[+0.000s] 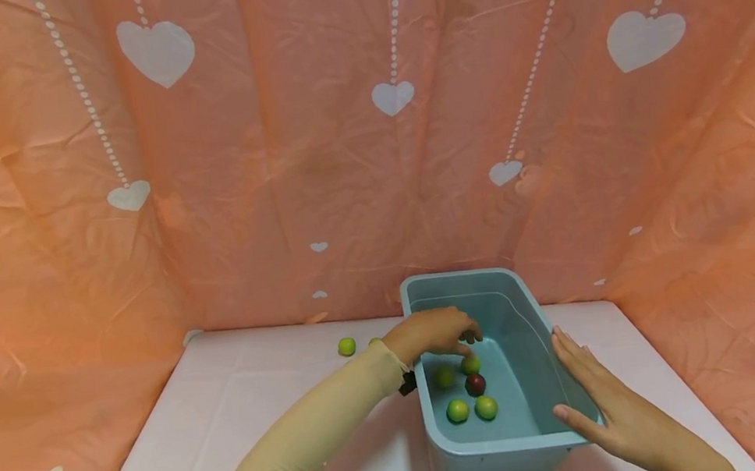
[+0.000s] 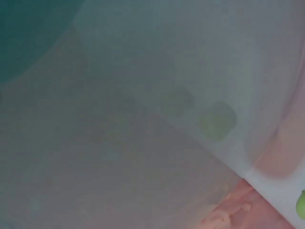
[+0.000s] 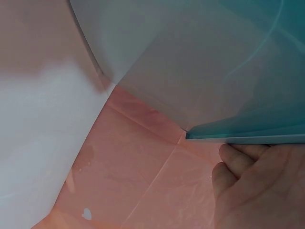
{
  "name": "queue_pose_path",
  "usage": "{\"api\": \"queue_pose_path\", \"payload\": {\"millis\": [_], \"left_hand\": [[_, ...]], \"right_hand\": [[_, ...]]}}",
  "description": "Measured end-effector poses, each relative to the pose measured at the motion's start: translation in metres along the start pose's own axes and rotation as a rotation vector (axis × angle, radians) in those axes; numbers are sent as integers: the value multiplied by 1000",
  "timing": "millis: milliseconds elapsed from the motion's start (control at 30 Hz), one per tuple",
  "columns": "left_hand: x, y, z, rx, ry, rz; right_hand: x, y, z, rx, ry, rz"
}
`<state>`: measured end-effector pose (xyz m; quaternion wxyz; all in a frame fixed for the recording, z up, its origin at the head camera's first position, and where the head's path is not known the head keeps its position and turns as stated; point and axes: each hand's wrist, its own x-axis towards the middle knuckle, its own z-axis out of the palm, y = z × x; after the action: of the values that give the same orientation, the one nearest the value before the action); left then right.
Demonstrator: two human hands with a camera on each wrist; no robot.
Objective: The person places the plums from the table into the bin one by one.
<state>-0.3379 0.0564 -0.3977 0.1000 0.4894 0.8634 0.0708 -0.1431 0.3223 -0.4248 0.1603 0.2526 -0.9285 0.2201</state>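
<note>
A blue-grey plastic tub [image 1: 496, 453] stands on the white table [image 1: 244, 417]. Inside lie several green round fruits [image 1: 457, 411] and one dark red fruit [image 1: 475, 384]. My left hand [image 1: 467, 342] reaches over the tub's left rim, its fingers loosely curled just above a green fruit [image 1: 470, 364]; nothing shows between them. My right hand [image 1: 581, 375] lies flat with straight fingers against the tub's right rim. In the right wrist view its fingers [image 3: 257, 181] sit beneath the tub rim [image 3: 248, 136]. The left wrist view is a blur, with a green fruit [image 2: 217, 120] showing through the tub wall.
One green fruit [image 1: 346, 346] lies on the table left of the tub, and another [image 1: 374, 341] is mostly hidden behind my left wrist. A pink heart-patterned sheet [image 1: 339, 154] closes off the back and both sides. The tub stands close to the table's front right edge.
</note>
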Motion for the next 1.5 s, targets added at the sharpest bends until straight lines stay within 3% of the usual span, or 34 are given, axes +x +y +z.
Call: {"api": "queue_pose_path", "payload": {"millis": [100,267,433,700,967,1233,1367,1500], "left_hand": [[-3,-2,-2,-57,88,26],[-8,-3,-4,-117,251,-22],[-14,-4,-7,-210,355,-51],[-33,-13,-19,-310,416,-70],[-56,-31,-23,-375,458,-76],[-88,-56,-19,-359,563,-95],[-101,-68,-16,-352,586,-118],[-111,-81,-10,-347,578,-182]], "right_hand": [[0,0,0,7,-4,5],[1,-1,1,13,9,-20],[3,-1,2,23,10,-29],[2,0,1,18,22,-37],[2,1,2,39,8,-20],[2,0,2,30,22,-26],[2,0,0,30,29,-25],[0,0,1,33,25,-15]]}}
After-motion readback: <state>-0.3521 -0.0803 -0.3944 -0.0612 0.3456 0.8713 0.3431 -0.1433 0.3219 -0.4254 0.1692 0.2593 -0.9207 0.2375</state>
